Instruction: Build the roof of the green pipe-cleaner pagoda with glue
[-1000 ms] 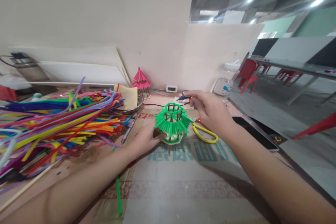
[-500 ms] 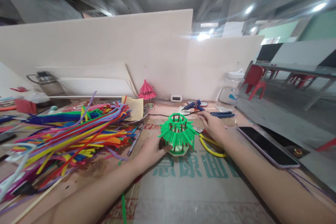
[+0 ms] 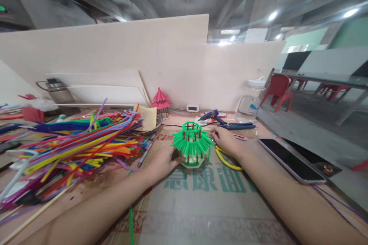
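A small green pipe-cleaner pavilion with brown posts stands on a printed cardboard sheet. My left hand grips its base from the left, thumb against the lower edge. My right hand lies just right of it, over yellow-handled scissors. Its fingers are bent together, tips at the roof's right fringe; what they pinch is hidden. A blue glue gun lies behind the pavilion, apart from both hands.
A big heap of coloured pipe cleaners fills the left side. A pink model pavilion, a metal dish, a plastic jar and a phone lie around. White boards wall off the back.
My right hand left the glue gun at the back, came down over the scissors and slid left to the pavilion's roof edge. The left hand stayed on the base. The view tilted up.
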Demonstrator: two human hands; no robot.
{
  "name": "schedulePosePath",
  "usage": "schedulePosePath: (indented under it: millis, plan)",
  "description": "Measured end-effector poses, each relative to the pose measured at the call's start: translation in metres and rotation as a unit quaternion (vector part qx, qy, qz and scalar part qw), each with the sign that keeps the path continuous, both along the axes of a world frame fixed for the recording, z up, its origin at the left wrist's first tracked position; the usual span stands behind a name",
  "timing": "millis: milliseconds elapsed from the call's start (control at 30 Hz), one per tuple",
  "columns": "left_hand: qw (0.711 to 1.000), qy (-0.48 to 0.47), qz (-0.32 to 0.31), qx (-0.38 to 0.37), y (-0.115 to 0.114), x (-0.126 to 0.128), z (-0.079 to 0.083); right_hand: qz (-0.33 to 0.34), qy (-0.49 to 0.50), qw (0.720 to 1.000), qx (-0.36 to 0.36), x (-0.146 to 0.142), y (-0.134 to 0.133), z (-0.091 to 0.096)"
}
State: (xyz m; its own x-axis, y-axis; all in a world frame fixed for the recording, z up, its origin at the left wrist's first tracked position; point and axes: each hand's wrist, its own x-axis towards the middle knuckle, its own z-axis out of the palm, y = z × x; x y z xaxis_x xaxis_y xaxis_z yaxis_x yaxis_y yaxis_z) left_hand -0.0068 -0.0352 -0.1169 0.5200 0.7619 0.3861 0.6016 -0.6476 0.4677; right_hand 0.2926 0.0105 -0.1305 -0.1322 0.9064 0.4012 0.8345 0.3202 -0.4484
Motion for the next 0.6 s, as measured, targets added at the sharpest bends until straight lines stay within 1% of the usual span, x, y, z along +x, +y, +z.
schedulePosePath:
  millis: [233, 333, 433, 500, 600]
  plan:
    - [0.999, 0.021, 0.019, -0.040, 0.002, 0.000, -0.002, -0.006, 0.016, 1.000, -0.016, -0.002, 0.000, 0.001]
    - [0.999, 0.019, 0.007, -0.047, 0.002, 0.001, -0.003, -0.008, 0.044, 0.999, -0.017, -0.002, -0.002, 0.007]
    - [0.999, 0.010, -0.024, -0.044, 0.003, 0.002, 0.000, -0.031, 0.094, 0.995, 0.005, -0.003, -0.005, 0.026]
    - [0.998, 0.007, -0.046, -0.039, 0.003, 0.004, 0.005, -0.039, 0.128, 0.991, 0.027, -0.006, -0.009, 0.046]
    - [0.996, 0.007, -0.079, -0.036, 0.004, 0.008, 0.012, -0.010, 0.157, 0.986, 0.047, -0.015, -0.024, 0.081]
